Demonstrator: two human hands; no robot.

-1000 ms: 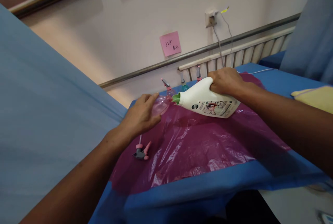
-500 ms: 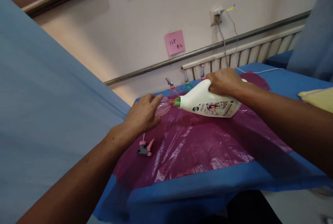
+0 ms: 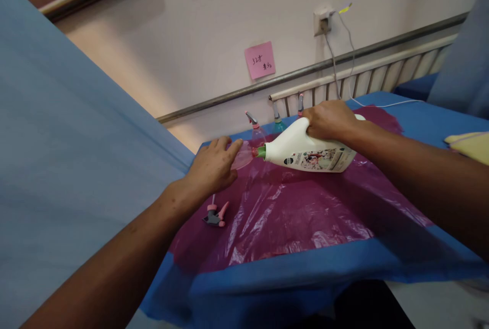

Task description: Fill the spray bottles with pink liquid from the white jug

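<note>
My left hand (image 3: 214,163) is wrapped round a clear pinkish spray bottle (image 3: 243,157), which is tilted with its open neck to the right. My right hand (image 3: 329,119) grips the handle of a large cream-white jug (image 3: 292,148) with a picture label. The jug lies nearly level, and its green spout (image 3: 261,152) meets the bottle's neck. Whether liquid flows between them I cannot tell. A grey and pink spray trigger head (image 3: 214,215) lies on the dark red plastic sheet (image 3: 290,212), below my left hand.
Behind the jug stand a pink spray bottle (image 3: 256,128), a teal spray bottle (image 3: 278,124) and another, partly hidden spray head (image 3: 301,103). A blue curtain (image 3: 76,140) hangs at left. White cables (image 3: 352,64) run from a wall socket (image 3: 323,21). Yellow cloth (image 3: 469,146) lies at right.
The whole view has shifted slightly. Both hands keep their holds, and the spout stays at the bottle's neck.
</note>
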